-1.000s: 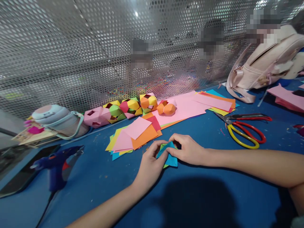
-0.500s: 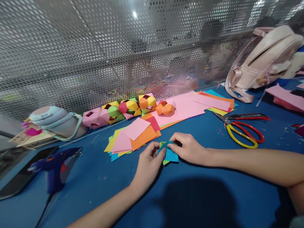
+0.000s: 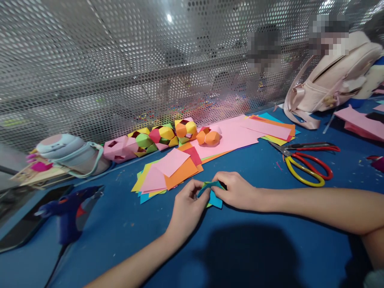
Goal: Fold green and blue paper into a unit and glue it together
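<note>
Between my hands is a small piece of folded paper (image 3: pixel 215 199), blue on the near side with green showing behind it. My left hand (image 3: pixel 190 202) pinches its left side between thumb and fingers. On the right side, my right hand (image 3: pixel 233 188) grips the upper part, its thumb on the blue face. Fingers cover parts of the folds. Just beyond my left hand lies a loose pile of coloured paper squares (image 3: pixel 177 172) in pink, orange, yellow and blue.
Folded paper balls (image 3: pixel 163 138) line the mesh wall beside pink sheets (image 3: pixel 232 136). Scissors (image 3: pixel 309 168) lie right, before a pink backpack (image 3: pixel 330 84). Left are a glue gun (image 3: pixel 67 212), a dark flat tablet-like object (image 3: pixel 27 224) and a lidded container (image 3: pixel 75 156).
The folded paper has tilted, and its upper edge now bends between my fingers. My right hand has shifted slightly left and down. Another blurred head shows behind the mesh at right.
</note>
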The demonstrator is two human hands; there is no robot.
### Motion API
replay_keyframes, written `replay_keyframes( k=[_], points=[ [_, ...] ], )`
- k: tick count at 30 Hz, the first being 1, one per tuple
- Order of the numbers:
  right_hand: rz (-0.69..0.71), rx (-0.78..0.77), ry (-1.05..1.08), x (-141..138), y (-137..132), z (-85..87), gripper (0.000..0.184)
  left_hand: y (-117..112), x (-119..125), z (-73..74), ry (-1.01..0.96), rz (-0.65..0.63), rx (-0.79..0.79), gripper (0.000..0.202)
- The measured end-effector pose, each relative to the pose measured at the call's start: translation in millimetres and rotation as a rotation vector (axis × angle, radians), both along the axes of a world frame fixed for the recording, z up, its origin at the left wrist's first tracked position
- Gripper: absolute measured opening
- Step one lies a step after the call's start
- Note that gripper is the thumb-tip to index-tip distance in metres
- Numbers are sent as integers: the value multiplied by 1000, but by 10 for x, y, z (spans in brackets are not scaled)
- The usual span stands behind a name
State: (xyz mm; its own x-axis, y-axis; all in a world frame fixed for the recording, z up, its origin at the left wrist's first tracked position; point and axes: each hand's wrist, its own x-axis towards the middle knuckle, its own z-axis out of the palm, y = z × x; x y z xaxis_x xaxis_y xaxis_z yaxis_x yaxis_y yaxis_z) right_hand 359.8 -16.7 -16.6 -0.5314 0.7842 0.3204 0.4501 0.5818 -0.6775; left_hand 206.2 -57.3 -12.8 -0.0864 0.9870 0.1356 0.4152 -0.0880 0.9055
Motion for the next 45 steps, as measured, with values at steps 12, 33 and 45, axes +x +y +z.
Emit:
replay_keyframes(
  k=[12, 33, 45],
  points=[
    [-15, 47, 44, 30, 63, -16, 8, 2, -28, -37, -16, -49, 15, 13],
    [2, 59, 65, 49, 57, -38, 9, 24, -77, 11, 155, -125, 51, 28],
    [44, -174, 138, 79, 64, 52, 13, 92, -60, -1, -39, -73, -91, 24]
  ],
)
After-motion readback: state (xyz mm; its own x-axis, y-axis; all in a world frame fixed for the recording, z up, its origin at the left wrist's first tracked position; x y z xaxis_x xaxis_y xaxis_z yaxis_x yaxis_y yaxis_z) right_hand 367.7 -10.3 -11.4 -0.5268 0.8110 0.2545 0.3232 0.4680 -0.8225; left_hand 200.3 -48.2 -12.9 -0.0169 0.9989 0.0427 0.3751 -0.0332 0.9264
